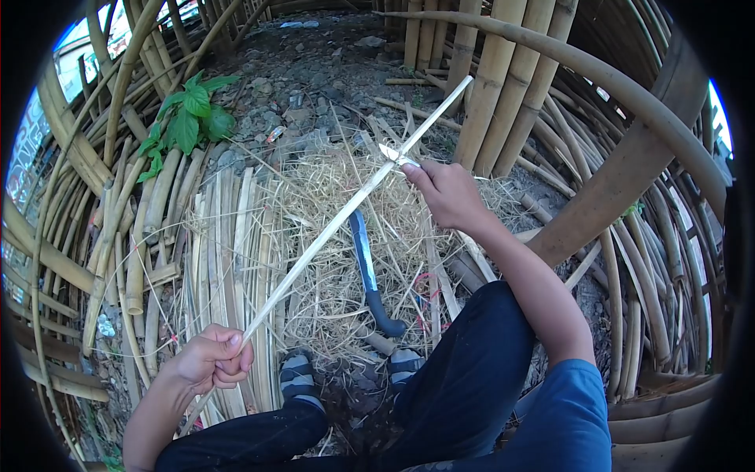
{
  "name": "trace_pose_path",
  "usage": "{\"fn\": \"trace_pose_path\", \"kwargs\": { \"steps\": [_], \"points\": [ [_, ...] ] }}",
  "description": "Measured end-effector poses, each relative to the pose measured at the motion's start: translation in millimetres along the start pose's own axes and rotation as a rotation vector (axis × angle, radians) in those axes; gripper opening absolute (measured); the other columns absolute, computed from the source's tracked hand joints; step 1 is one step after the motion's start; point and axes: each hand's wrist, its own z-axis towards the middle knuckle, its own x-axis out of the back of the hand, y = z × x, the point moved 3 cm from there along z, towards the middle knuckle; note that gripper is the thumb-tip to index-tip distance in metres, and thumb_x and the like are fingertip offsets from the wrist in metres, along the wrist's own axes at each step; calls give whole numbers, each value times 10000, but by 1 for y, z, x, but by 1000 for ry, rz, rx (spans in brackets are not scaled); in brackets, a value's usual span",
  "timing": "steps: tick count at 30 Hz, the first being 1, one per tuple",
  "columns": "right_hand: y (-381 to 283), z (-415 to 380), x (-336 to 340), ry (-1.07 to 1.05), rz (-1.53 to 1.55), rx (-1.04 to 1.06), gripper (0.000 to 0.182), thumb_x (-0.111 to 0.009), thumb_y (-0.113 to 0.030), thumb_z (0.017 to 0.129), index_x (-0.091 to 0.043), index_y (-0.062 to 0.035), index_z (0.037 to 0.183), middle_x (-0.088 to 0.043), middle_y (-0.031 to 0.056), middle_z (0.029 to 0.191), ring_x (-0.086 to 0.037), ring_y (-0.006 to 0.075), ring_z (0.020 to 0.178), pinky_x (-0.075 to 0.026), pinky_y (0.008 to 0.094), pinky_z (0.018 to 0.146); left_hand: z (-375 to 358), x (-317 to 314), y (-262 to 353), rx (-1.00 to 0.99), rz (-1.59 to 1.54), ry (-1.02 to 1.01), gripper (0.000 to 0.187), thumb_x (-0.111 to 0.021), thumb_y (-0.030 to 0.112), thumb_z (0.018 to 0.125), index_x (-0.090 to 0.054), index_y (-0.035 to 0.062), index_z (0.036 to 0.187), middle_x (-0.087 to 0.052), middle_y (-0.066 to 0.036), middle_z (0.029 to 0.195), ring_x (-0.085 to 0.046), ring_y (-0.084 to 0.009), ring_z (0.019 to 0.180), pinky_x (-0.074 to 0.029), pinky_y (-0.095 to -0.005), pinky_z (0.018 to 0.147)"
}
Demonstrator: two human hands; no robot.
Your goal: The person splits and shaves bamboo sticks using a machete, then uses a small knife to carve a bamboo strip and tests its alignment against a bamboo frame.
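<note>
A long pale bamboo strip (321,240) slants from the lower left to the upper right in front of me. My left hand (211,359) is closed around its lower end, thumb on top. Near the strip's upper part, my right hand (450,193) is closed on a small knife (389,153), its handle mostly hidden in the fist. The knife's short blade lies across the strip, touching it. Below the strip, a machete (363,256) with a dark curved handle rests on a heap of bamboo shavings (326,303), apart from both hands.
Split bamboo slats (224,252) lie in a row on the left. Thick bamboo poles (503,86) stand at the upper right, with a curved pole (598,75) arching across. A leafy green plant (193,114) grows at the upper left beside stony ground (307,75).
</note>
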Motion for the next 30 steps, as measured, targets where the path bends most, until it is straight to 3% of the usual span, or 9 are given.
{"fn": "trace_pose_path", "kwargs": {
  "steps": [2,4,8,14,15,18,21,23,30],
  "points": [
    [13,6,4,-16,-2,-44,606,-416,-505,1006,-643,18,799,-611,223,650,-621,430,689,-450,526,652,-5,5,-7,30,-31,-23,398,-516,258,1013,-570,-71,795,-296,17,519,-224,-72,440,-162,-254,399],
    [58,16,17,204,131,-273,637,-404,-507,1011,-613,51,782,-596,225,644,-617,407,680,-447,503,654,-12,10,-14,63,-59,-46,399,-516,253,1013,-576,-80,801,-311,9,517,-228,-75,438,-168,-257,398],
    [88,1,-4,226,260,-313,661,-396,-511,1013,-569,74,758,-566,211,629,-574,356,639,-435,468,654,-16,28,-29,90,28,58,419,-540,269,998,-590,-101,807,-351,-12,520,-240,-86,434,-187,-262,405],
    [65,-3,-21,101,553,-195,679,-418,-578,996,-637,28,783,-447,60,560,-435,169,579,-385,360,587,0,36,-36,116,-35,-38,412,-551,272,991,-597,-94,807,-356,-6,527,-267,-89,450,-202,-267,420],
    [61,0,-27,21,765,-210,575,-468,-545,999,-655,-26,838,-391,-25,543,-368,94,517,-323,293,499,3,35,-35,112,-28,-40,412,-551,272,991,-597,-94,807,-356,-6,527,-267,-89,450,-202,-267,420],
    [31,0,-18,-16,1127,-200,447,-510,-442,1017,-632,-13,982,-334,-71,551,-295,40,454,-233,230,413,13,29,-35,122,65,-11,414,-531,281,1006,-599,-90,835,-371,-7,534,-278,-92,456,-222,-260,435],
    [22,2,-14,-30,1242,-236,346,-557,-359,1011,-616,-26,936,-342,-66,543,-309,42,427,-244,226,396,23,23,-34,168,218,15,468,-513,354,1009,-618,-94,928,-450,-34,583,-387,-119,475,-326,-265,468],
    [11,2,-11,-27,1291,-259,333,-564,-348,1008,-610,-31,916,-349,-64,540,-314,43,418,-249,224,390,35,14,-26,-39,490,43,464,-470,360,1036,-584,-83,1112,-577,-69,728,-567,-161,649,-482,-289,645],
    [-37,4,-28,-112,1309,-255,315,-555,-317,1014,-599,-24,906,-353,-55,524,-318,47,403,-259,227,383,80,-42,22,-613,1185,335,538,-548,353,989,-420,-21,1354,-537,-197,1174,-538,-275,1111,-431,-423,968]
  ]
}}
